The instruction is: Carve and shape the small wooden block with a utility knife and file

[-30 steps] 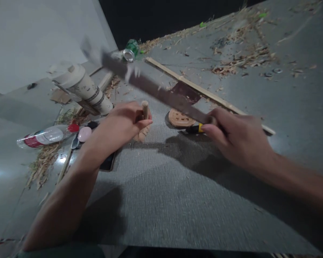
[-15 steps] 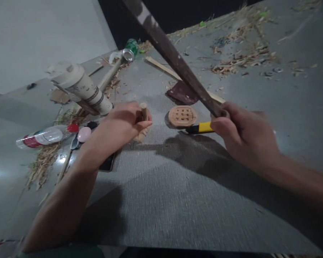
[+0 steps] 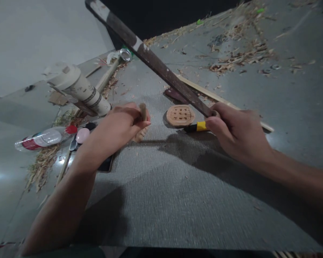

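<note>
Here, the left hand [image 3: 118,124] pinches a peg [image 3: 143,111] in its fingers [image 3: 141,124], roughly upright, left of the disc [image 3: 181,115]; the right hand [image 3: 239,132] grips the bar [image 3: 161,70] by its near end, over the surface [image 3: 161,204]. Steadying the peg, fingers below its top, likely serves best.

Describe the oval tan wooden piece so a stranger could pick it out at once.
On the grey tabletop, look between the left hand and the right hand. Beside the black-and-yellow tool lies an oval tan wooden piece. Rows of small dark openings set it apart from its neighbours.
</note>
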Tool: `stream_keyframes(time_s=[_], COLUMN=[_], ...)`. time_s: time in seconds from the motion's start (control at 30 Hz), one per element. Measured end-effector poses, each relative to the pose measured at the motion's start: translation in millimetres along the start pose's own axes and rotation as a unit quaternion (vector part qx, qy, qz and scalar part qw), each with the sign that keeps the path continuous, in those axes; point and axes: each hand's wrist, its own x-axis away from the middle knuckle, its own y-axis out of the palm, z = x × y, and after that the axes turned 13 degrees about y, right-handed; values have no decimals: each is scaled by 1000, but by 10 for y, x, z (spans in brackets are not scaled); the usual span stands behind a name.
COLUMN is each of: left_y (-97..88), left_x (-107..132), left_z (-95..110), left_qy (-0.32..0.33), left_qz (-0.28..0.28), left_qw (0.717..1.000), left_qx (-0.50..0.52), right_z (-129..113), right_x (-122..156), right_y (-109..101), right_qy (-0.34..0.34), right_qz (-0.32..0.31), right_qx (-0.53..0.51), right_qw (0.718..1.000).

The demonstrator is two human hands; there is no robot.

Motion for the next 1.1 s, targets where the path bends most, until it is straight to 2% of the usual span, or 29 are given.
stream_keyframes(time_s=[0.13,0.23,0.33,0.53,0.73,0.87,0.93,1.0,1.1], left_y=[-44,-144,-244,-259,-233,-235,-229,-221,-208], left_x=[-19,-1,40,74,85,92,93,92,86], left_z=[8,36,91,158,168,179,174,164,149], left_qy=[-6,-31,-39,-6,-2,-1,-1,-1,-6], left_qz=[-6,-15,-32,-42,-45,-45,-42,-39,-35], left_qw=[1000,994,974,956,949,943,941,936,926], left_qx=[1,101,219,290,311,329,335,349,377], right_z=[76,212,380,584,571,527,532,562,621], right_x=[-82,-213,-336,-413,-416,-425,-425,-419,-406], right_y=[-77,-202,-303,-293,-258,-286,-284,-265,-227], right_qy=[11,39,64,60,61,-45,-121,-189,-249], right_qz=[10,44,54,8,-14,16,-21,-74,-120], right_qx=[63,160,210,233,239,209,190,203,234], right_qw=[998,985,974,971,969,977,974,958,932])
